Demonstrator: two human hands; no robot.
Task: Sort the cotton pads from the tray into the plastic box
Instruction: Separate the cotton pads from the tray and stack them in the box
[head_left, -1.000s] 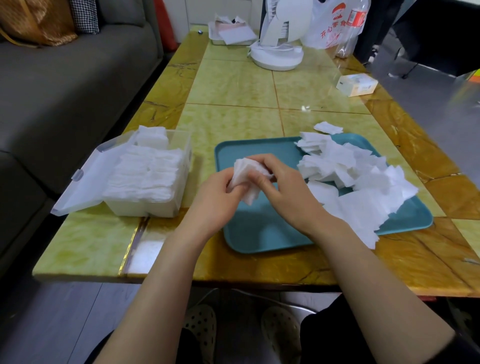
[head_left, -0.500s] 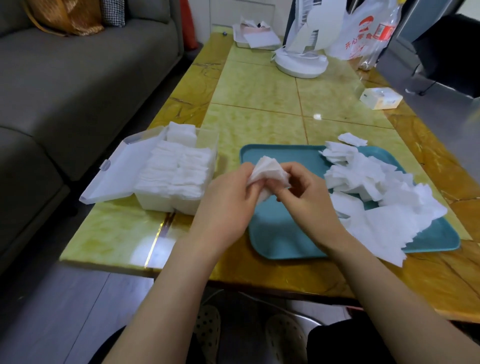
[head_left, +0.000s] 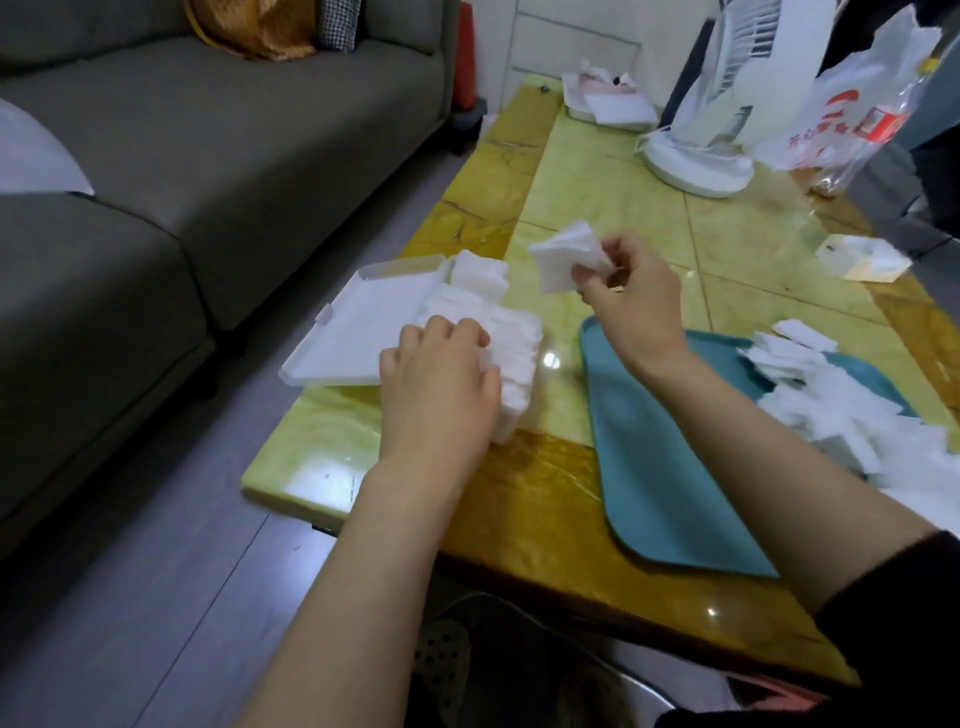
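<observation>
The clear plastic box (head_left: 511, 395) stands on the table's left side, its lid (head_left: 363, 332) open to the left, and rows of white cotton pads (head_left: 498, 317) fill it. My left hand (head_left: 441, 374) rests on the near rows of pads, fingers curled over them. My right hand (head_left: 631, 296) pinches a small stack of cotton pads (head_left: 563, 257) in the air just right of the box's far end. The teal tray (head_left: 654, 467) lies to the right with a loose heap of cotton pads (head_left: 841, 410) at its far right.
A grey sofa (head_left: 182, 171) runs along the left of the yellow-green table (head_left: 587, 218). At the back stand a white fan base (head_left: 696, 161), a plastic bag (head_left: 852, 104) and a small tray of papers (head_left: 608, 104). A small white box (head_left: 862, 257) sits at the right edge.
My left hand let go of the stack and moved left onto the pads in the box. My right hand carried the stack up and left, off the tray. The view swung left.
</observation>
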